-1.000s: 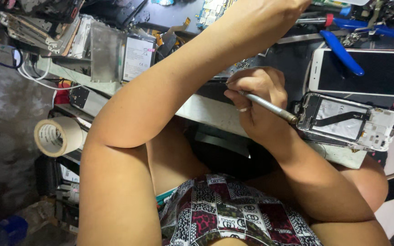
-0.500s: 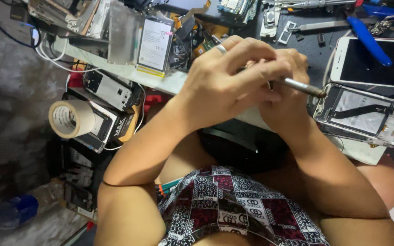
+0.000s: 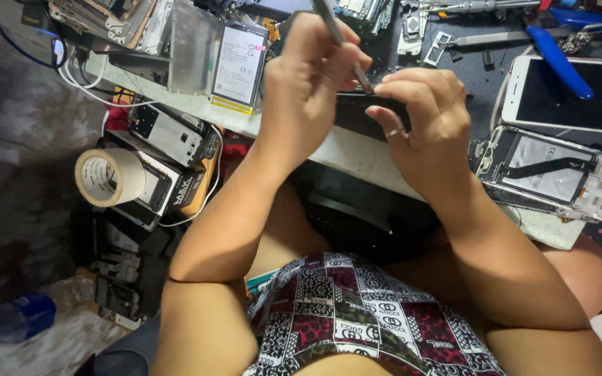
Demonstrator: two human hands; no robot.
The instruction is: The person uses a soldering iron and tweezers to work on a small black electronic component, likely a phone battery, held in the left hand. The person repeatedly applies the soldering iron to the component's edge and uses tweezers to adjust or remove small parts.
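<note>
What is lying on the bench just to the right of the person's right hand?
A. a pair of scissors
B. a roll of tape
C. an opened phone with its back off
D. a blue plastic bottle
C: the opened phone lies flat on the bench edge beside the right hand, its inner parts and a dark strip exposed; the roll of tape sits far off to the left.

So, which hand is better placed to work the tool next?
Probably the left hand: it grips the tool, tip at the dark part that the right hand steadies.
</note>
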